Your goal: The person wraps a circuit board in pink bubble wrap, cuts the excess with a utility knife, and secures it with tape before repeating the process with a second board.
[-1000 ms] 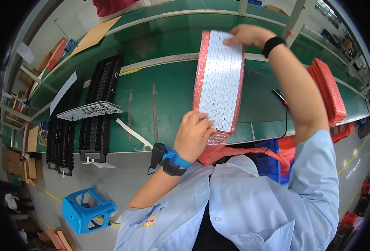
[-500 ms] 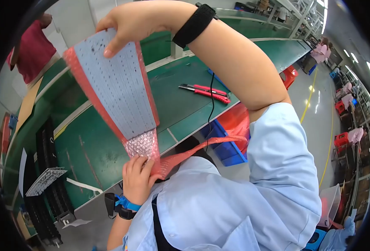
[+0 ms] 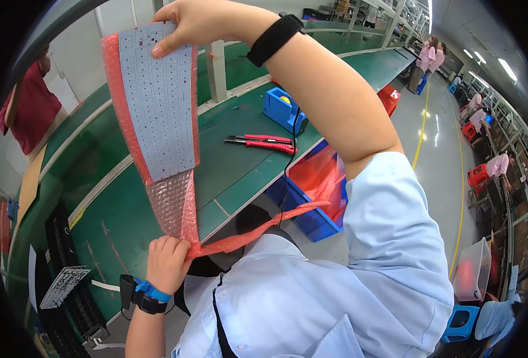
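My right hand (image 3: 193, 25) reaches across the top and grips the upper edge of a long, pale circuit board panel (image 3: 159, 101) with its thumb on the face. Red-pink bubble wrap (image 3: 113, 77) lies behind the panel and shows along both long sides. Below the panel, the wrap narrows to a see-through end, closed in the fingers of my left hand (image 3: 167, 262). From that hand a twisted strip of the same wrap (image 3: 246, 238) runs right to a blue bin (image 3: 315, 230).
On the green workbench (image 3: 234, 173) lie a red utility knife (image 3: 270, 142) and a blue tape dispenser (image 3: 283, 110). Black racks (image 3: 67, 238) and a smaller board (image 3: 64, 287) stand at left. A cable (image 3: 285, 191) hangs over the bench edge. A person in red (image 3: 34, 116) stands far left.
The panel has come up straighter and sits higher and further left in view, both hands with it. The wrap below it is stretched longer. The tape dispenser now shows fully.
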Tool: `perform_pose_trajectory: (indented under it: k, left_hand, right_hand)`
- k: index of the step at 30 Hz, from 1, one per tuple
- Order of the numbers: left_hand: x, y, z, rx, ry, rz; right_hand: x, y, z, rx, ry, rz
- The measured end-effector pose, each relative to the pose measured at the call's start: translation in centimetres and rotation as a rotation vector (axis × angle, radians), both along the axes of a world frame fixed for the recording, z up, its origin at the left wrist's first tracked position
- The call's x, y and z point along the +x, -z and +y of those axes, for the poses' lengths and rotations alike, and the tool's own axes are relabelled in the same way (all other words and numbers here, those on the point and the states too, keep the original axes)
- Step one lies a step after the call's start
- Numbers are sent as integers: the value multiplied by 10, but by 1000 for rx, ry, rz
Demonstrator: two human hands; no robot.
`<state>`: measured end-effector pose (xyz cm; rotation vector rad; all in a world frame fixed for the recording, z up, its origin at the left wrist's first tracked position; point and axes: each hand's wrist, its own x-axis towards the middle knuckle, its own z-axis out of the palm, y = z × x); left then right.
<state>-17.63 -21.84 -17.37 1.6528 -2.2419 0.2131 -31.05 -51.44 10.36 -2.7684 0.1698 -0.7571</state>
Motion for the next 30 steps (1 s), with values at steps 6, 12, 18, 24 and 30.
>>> perform_pose_trajectory:
  k: [6, 12, 18, 24, 30]
  left_hand:
    - [-3, 7, -12, -86, 182, 18]
    - [-10, 2, -7, -7, 71, 25]
    - [-2, 10, 0, -75, 158, 50]
    - [-22, 2, 1, 0, 255, 151]
    - [-16, 7, 4, 113, 104, 71]
  right_hand:
    - [10, 2, -1, -65, -23, -42]
    - [11, 8, -2, -121, 21, -76]
    - [10, 6, -13, -75, 45, -54]
    - [15, 12, -14, -70, 65, -19]
    - [8, 11, -20, -82, 103, -77]
